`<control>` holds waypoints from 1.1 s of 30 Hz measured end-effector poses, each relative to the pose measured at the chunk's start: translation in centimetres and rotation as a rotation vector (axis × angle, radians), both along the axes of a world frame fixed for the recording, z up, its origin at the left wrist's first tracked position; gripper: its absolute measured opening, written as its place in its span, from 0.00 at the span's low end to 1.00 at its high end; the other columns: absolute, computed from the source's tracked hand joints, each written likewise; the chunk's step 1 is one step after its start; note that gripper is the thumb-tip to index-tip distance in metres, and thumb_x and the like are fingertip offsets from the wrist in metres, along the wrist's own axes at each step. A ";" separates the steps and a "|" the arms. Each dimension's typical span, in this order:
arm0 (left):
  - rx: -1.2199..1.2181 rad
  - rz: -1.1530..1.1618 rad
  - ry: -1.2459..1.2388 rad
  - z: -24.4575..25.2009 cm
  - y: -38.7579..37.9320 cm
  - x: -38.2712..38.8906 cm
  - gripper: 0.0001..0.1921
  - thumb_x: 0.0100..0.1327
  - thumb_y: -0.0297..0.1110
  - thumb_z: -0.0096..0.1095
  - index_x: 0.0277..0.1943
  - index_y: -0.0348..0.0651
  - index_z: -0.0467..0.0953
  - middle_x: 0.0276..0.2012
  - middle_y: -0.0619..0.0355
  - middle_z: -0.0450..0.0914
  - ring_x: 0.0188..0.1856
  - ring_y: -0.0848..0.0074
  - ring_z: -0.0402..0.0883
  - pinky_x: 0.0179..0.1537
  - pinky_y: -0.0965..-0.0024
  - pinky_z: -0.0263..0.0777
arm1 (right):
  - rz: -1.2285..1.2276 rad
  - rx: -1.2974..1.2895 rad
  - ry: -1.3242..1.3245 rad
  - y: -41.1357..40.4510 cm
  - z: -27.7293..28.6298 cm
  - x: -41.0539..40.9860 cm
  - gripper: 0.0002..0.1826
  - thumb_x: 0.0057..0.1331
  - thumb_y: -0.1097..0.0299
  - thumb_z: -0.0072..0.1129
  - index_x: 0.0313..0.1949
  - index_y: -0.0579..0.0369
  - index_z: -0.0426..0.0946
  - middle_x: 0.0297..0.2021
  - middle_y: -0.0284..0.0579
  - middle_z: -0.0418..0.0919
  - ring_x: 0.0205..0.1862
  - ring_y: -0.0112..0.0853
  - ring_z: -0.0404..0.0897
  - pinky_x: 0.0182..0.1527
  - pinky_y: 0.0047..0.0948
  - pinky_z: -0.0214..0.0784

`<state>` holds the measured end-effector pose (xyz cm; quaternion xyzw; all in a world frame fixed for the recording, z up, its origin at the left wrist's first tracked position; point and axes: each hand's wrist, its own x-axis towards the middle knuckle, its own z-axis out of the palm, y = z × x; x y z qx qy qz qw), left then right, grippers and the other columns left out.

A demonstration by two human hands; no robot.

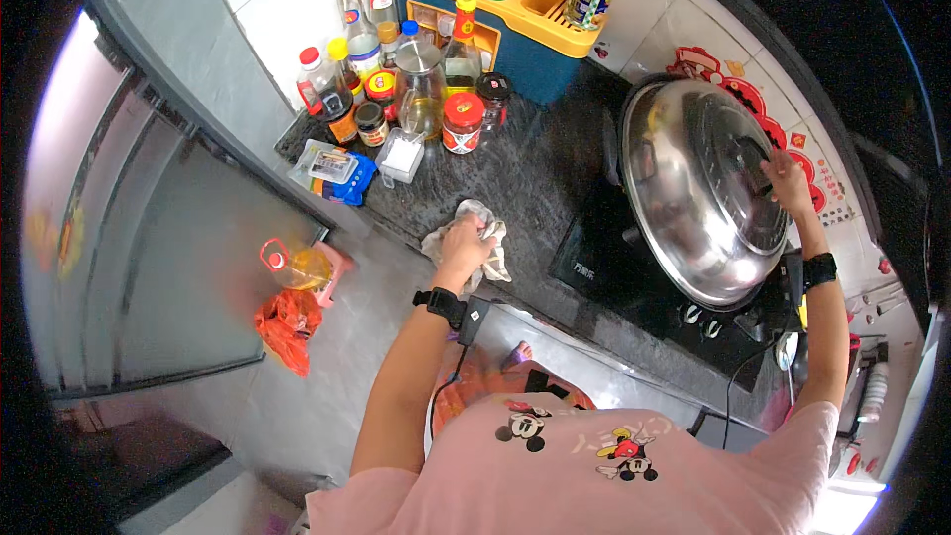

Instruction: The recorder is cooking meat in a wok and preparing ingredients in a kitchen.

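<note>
My left hand (pixel 465 247) presses on a crumpled pale cloth (pixel 494 256) near the front edge of the dark stone countertop (pixel 520 186). At the right, my right hand (pixel 789 182) is at the handle of a large domed metal lid (pixel 683 178); the handle is mostly hidden behind the fingers. The lid is tilted over the black gas stove (pixel 594 245), and what lies under it is hidden. Left of the cloth sit a small clear container of white granules (pixel 401 156) and a blue packet (pixel 349 182) with a clear plastic box on it.
Sauce bottles (pixel 321 82), jars (pixel 463 122) and a glass oil pot (pixel 421 93) crowd the back left counter. A blue and yellow seasoning rack (pixel 520 44) stands behind them. Stove knobs (pixel 691 313) line the front. An oil jug (pixel 308 267) and a red bag (pixel 290 327) are low at the left.
</note>
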<state>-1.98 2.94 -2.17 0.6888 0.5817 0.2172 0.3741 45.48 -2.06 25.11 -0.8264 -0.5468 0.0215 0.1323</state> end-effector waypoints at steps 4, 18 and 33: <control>-0.023 -0.016 0.006 0.3 0.4 0.2 0.18 0.45 0.37 0.67 0.38 0.39 0.72 0.37 0.50 0.77 0.43 0.60 0.75 0.45 0.64 0.66 | -0.052 0.252 -0.008 -2.6 0.7 0.1 0.20 0.62 0.58 0.51 0.47 0.60 0.68 0.34 0.43 0.75 0.26 0.26 0.73 0.22 0.24 0.64; 0.166 -0.208 0.206 -1.8 0.5 -0.3 0.18 0.50 0.40 0.62 0.39 0.38 0.70 0.37 0.45 0.74 0.41 0.54 0.73 0.43 0.61 0.65 | -0.697 0.364 0.503 -30.9 -16.5 -16.2 0.08 0.62 0.69 0.49 0.38 0.59 0.71 0.22 0.40 0.72 0.20 0.23 0.69 0.23 0.23 0.63; -0.171 -0.674 -0.115 3.9 -20.8 17.1 0.13 0.56 0.31 0.59 0.41 0.34 0.68 0.35 0.59 0.74 0.36 0.80 0.70 0.38 0.74 0.66 | -1.652 -0.182 1.034 -75.6 -37.6 -37.1 0.12 0.58 0.67 0.49 0.33 0.65 0.73 0.17 0.49 0.75 0.17 0.33 0.78 0.20 0.30 0.71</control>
